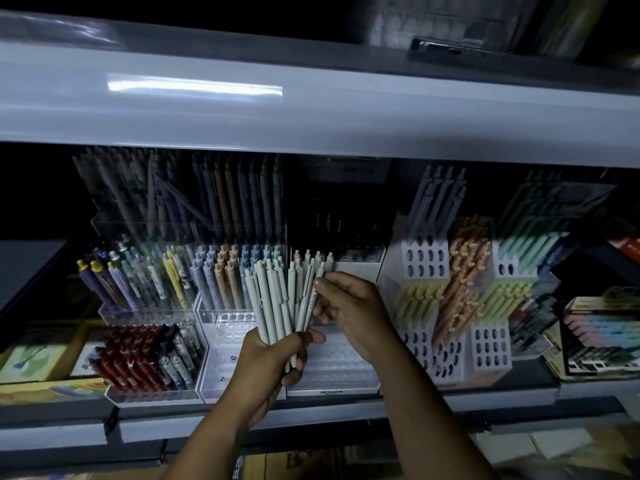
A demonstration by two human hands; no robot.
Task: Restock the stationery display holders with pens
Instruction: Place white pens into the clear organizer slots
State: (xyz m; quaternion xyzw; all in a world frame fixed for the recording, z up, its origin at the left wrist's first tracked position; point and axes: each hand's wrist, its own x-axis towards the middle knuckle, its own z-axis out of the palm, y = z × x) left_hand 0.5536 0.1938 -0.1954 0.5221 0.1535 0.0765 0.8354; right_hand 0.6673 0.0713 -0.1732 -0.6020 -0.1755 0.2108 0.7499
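The left hand (277,355) is gripping a fanned bundle of pale grey-green pens (268,299) near their lower ends, its fingers curling round the barrels while the clicker ends are pointing up. The right hand (349,306) is pinching a single pen (309,308) at the right edge of that fan, thumb and forefinger closing on its upper part, where some printed lettering is showing but staying too small to read. The bundle is hovering in front of the lower shelf (346,408), just above a clear tiered holder (332,362) whose rows of round holes are standing open at the front, with a few matching pale pens (311,259) sitting in its back row. Just left of it, another clear holder (225,320) is carrying blue and tan pens (221,271) behind bare holes. Further left, purple, yellow and patterned pens (138,278) are leaning in one tray, and red pens (135,358) are filling the tray below. To the right, white holders with oval holes (427,258) are standing beside orange pens (464,271), mint-green pens (519,251) and yellow-green pens (415,299). An upper shelf (311,109) is spanning the view overhead, catching a bright reflection.
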